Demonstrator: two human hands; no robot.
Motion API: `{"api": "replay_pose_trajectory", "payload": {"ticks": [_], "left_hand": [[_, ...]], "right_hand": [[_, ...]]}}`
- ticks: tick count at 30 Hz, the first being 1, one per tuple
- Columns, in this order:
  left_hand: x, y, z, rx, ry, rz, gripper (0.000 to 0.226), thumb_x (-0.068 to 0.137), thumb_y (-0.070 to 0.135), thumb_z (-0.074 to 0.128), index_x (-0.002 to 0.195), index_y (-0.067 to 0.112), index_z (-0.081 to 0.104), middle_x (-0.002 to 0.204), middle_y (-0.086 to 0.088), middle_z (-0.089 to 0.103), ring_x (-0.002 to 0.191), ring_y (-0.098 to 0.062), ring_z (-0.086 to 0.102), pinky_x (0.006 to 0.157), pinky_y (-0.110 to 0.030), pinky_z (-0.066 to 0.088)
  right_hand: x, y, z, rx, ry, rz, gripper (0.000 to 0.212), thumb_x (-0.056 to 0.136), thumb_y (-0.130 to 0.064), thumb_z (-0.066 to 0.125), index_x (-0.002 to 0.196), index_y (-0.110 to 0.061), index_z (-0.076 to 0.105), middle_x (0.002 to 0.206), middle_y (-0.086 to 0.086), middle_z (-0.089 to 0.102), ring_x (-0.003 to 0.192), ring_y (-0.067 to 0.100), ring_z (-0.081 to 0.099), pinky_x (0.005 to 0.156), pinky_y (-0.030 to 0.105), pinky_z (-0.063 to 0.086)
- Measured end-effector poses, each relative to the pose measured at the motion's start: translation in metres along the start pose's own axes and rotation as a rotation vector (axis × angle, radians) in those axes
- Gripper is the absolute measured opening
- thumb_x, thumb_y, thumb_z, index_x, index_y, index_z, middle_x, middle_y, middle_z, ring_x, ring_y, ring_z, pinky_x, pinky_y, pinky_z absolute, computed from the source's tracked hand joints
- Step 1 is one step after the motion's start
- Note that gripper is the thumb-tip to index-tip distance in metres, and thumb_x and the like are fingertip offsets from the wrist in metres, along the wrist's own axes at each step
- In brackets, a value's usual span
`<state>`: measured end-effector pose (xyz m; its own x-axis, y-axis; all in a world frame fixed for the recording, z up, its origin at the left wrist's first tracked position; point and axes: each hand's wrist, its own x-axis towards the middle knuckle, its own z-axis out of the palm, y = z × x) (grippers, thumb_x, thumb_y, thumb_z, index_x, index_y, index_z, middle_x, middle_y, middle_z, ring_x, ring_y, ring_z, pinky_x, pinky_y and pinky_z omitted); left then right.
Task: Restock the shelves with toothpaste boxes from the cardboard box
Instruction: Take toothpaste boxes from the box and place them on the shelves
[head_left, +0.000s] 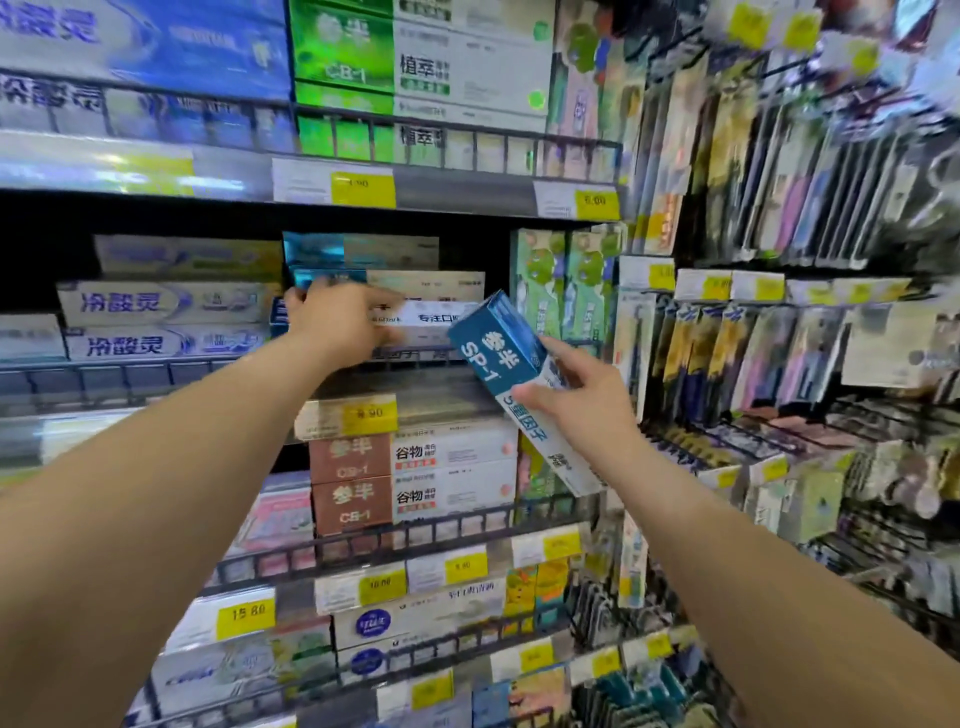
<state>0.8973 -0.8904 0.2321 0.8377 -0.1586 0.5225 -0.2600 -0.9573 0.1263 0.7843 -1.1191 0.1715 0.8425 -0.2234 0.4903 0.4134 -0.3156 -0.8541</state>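
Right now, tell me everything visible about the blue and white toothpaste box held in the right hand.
The long rectangular blue and white cardboard toothpaste box looks closed and undamaged. Its upper part is blue with white print reading SP-1; its lower part is white with blue characters. It is tilted, the blue end up and toward the shelves, the white end down and to the right. The right hand grips it around the middle, in the air in front of the middle shelf; nothing else touches it.
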Motion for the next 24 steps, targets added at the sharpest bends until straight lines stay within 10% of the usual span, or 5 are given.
{"api": "replay_pose_trajectory", "payload": {"ticks": [6, 24], "left_hand": [[0.027, 0.001, 0.01, -0.11, -0.03, -0.017, 0.04, 0.08, 0.044, 0.069, 0.118, 0.037, 0.061, 0.132, -0.003, 0.056, 0.123, -0.031, 0.043, 0.105, -0.041, 0.036], [-0.064, -0.083, -0.029, -0.341, 0.45, -0.05, 0.025, 0.088, 0.03, 0.06, 0.111, 0.02, 0.065, 0.097, 0.003, 0.069, 0.095, -0.024, 0.059, 0.083, -0.037, 0.048]], "right_hand": [[0.018, 0.013, -0.001, -0.044, -0.012, -0.023, 0.066, 0.069, -0.016, 0.081, 0.129, -0.029, 0.056, 0.124, -0.006, 0.061, 0.108, 0.009, 0.059, 0.096, 0.038, 0.05], [0.045, -0.061, 0.099, -0.973, 0.002, -0.735, 0.06, 0.086, -0.029, 0.061, 0.14, -0.036, 0.036, 0.128, -0.004, 0.052, 0.116, 0.024, 0.041, 0.096, 0.038, 0.025]]}}
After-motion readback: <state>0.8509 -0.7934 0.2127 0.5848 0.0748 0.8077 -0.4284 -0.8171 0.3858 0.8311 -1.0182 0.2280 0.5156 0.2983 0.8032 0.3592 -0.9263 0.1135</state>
